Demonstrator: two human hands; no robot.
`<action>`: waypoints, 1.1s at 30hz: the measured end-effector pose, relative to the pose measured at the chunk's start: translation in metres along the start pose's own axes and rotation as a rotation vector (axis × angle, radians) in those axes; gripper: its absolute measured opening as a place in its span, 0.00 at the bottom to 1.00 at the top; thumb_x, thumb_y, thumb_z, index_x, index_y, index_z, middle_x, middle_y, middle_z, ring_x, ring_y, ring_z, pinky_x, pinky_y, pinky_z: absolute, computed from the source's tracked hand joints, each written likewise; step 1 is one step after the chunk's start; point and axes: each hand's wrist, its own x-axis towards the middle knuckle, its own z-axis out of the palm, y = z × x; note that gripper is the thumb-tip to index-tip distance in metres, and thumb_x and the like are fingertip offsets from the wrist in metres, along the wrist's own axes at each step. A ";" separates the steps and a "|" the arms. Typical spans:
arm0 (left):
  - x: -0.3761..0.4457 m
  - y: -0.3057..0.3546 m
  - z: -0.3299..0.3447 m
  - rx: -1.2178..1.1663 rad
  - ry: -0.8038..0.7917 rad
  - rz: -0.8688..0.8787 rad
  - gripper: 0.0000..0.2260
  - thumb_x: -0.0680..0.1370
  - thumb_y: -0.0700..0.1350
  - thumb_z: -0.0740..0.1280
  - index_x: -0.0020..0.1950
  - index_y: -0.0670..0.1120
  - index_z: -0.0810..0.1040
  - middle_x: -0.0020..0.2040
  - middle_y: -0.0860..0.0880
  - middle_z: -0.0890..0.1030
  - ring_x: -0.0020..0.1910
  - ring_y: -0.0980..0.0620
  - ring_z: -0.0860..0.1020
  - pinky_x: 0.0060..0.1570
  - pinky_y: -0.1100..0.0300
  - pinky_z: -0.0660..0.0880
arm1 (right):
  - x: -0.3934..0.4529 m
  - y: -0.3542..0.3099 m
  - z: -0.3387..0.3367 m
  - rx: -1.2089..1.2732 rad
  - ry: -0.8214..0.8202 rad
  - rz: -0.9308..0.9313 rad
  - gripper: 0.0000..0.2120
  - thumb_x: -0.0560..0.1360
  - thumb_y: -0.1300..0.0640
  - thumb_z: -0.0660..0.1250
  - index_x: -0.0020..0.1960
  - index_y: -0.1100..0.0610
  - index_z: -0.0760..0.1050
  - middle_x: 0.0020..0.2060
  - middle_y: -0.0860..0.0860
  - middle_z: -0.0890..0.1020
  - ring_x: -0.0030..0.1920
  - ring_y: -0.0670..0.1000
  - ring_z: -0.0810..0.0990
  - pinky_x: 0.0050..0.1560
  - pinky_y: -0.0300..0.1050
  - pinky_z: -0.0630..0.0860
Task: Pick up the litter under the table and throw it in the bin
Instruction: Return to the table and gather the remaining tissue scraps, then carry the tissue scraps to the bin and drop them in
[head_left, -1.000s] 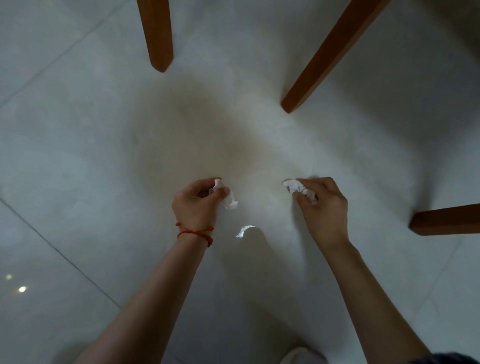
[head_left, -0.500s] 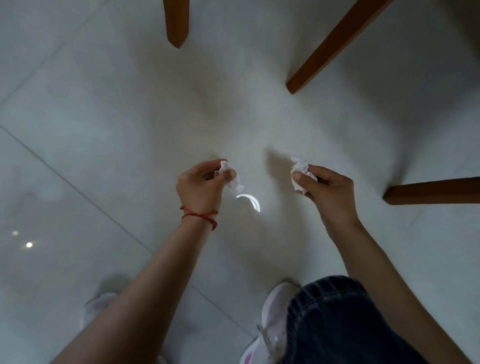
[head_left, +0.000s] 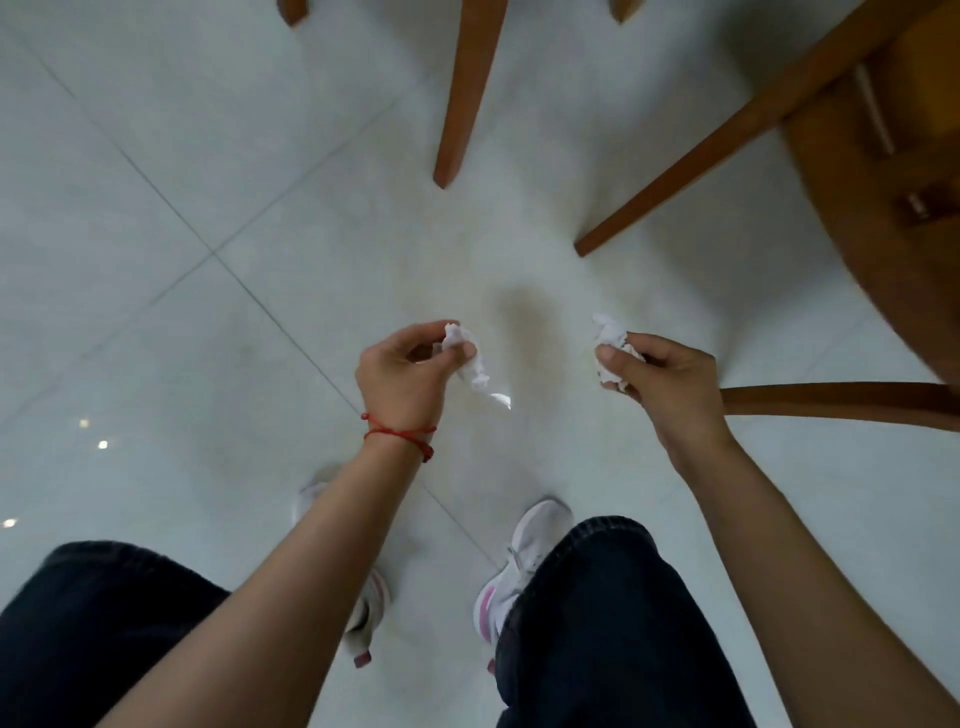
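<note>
My left hand (head_left: 402, 371), with a red string at the wrist, pinches a crumpled white tissue (head_left: 467, 356) between thumb and fingers. My right hand (head_left: 660, 379) grips a second crumpled white tissue (head_left: 609, 338), which sticks out above the thumb. Both hands hang well above the pale tiled floor (head_left: 218, 218), about a forearm apart. No bin shows in the view.
Slanted wooden legs (head_left: 465, 98) (head_left: 727, 135) rise at the top, and a wooden rail (head_left: 831, 405) juts in from the right beside my right hand. The round wooden table edge (head_left: 857, 234) fills the upper right. My dark trousers and white shoes (head_left: 524, 551) are below.
Both hands have risen from the floor with the tissues in them. The view has pulled up and back, so my legs, shoes and the table edge now show.
</note>
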 end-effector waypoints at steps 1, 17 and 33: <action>-0.010 0.014 -0.007 -0.005 0.001 -0.002 0.13 0.64 0.35 0.74 0.37 0.54 0.81 0.27 0.64 0.80 0.32 0.61 0.78 0.43 0.62 0.77 | -0.013 -0.011 -0.001 0.006 -0.007 0.000 0.11 0.69 0.64 0.72 0.36 0.47 0.81 0.32 0.44 0.82 0.36 0.44 0.80 0.39 0.35 0.80; -0.159 0.215 -0.121 -0.047 0.119 0.004 0.12 0.64 0.36 0.75 0.36 0.54 0.82 0.27 0.64 0.80 0.31 0.61 0.77 0.43 0.61 0.76 | -0.213 -0.197 -0.005 0.136 -0.035 0.002 0.06 0.70 0.65 0.71 0.41 0.55 0.81 0.37 0.49 0.82 0.37 0.45 0.82 0.34 0.33 0.78; -0.247 0.360 -0.234 -0.200 0.332 0.170 0.08 0.67 0.35 0.73 0.45 0.39 0.82 0.40 0.51 0.82 0.34 0.67 0.79 0.36 0.75 0.74 | -0.342 -0.329 0.013 0.153 -0.149 -0.086 0.04 0.71 0.64 0.70 0.45 0.59 0.77 0.38 0.49 0.79 0.39 0.47 0.79 0.35 0.32 0.79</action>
